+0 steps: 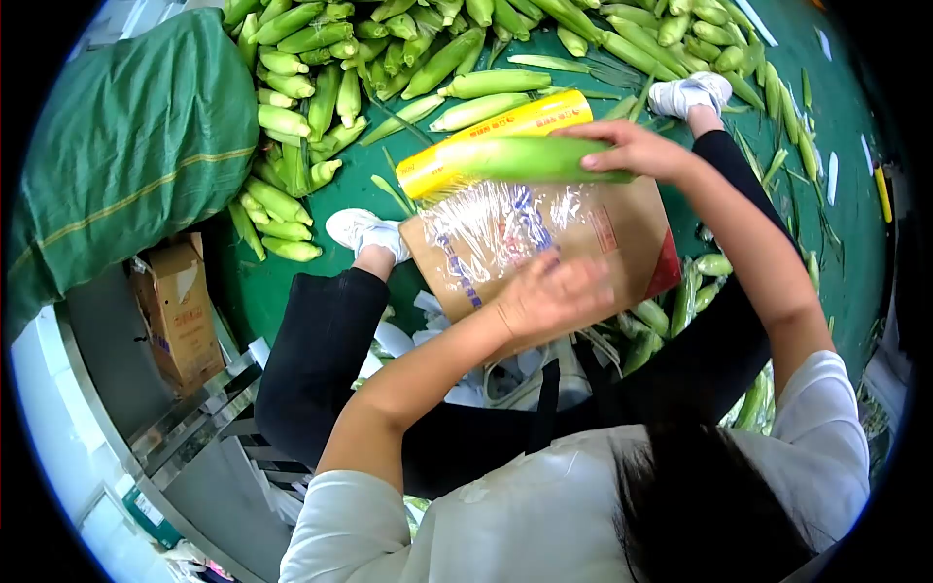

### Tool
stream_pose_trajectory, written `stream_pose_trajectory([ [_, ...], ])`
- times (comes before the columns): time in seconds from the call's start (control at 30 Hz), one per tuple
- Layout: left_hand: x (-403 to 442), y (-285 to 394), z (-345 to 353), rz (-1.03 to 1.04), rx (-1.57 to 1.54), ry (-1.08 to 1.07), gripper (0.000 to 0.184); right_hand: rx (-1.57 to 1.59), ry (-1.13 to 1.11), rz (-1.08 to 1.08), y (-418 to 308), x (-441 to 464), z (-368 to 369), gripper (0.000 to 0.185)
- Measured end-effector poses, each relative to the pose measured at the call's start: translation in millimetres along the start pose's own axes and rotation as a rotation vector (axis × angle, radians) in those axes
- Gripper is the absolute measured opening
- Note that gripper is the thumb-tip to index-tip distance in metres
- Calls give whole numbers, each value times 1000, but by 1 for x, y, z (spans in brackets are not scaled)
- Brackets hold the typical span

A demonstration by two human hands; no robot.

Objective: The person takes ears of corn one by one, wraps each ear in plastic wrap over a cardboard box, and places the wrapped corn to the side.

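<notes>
My right hand (641, 151) grips one end of a green corn cob in its husk (544, 158), blurred by motion, above a cardboard box (622, 219). Behind the cob lies a yellow roll of cling film (442, 167) with red print, along the box's far edge. Clear film (501, 228) stretches from it over the box top. Over the near part of the box, my left hand (559, 291) is spread and holds nothing; its fingers are smeared by motion.
A large heap of husked corn (408, 44) covers the green floor (335, 185) ahead. At left stand a bulging green sack (136, 146) and another carton (175, 311). Wrapped corn (685, 296) lies right of the box. A yellow-handled tool (882, 192) is at far right.
</notes>
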State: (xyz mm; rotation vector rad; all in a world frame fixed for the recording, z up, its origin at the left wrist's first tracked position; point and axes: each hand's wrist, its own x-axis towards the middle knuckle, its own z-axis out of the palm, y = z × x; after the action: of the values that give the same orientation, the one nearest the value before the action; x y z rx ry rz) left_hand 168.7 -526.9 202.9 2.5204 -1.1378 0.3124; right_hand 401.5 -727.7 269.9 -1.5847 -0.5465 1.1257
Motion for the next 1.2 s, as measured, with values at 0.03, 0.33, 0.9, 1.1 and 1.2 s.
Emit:
stream_pose_trajectory([
  [0.03, 6, 1, 2, -170, 286, 127, 55, -71, -8, 10, 4, -2, 16, 57],
  [0.33, 10, -77, -51, -900, -170, 119, 71, -404, 974, 617, 68, -24, 111, 44],
  [0.9, -36, -56, -23, -367, -2, 5, 62, -724, 666, -347, 83, 22, 150, 56],
  [1.1, -105, -25, -31, -572, -5, -86, 38, -1063, 344, -362, 65, 3, 130, 84],
  [1.2, -104, -38, -24, -642, 16, -29, 27, -962, 347, -270, 66, 14, 123, 84],
])
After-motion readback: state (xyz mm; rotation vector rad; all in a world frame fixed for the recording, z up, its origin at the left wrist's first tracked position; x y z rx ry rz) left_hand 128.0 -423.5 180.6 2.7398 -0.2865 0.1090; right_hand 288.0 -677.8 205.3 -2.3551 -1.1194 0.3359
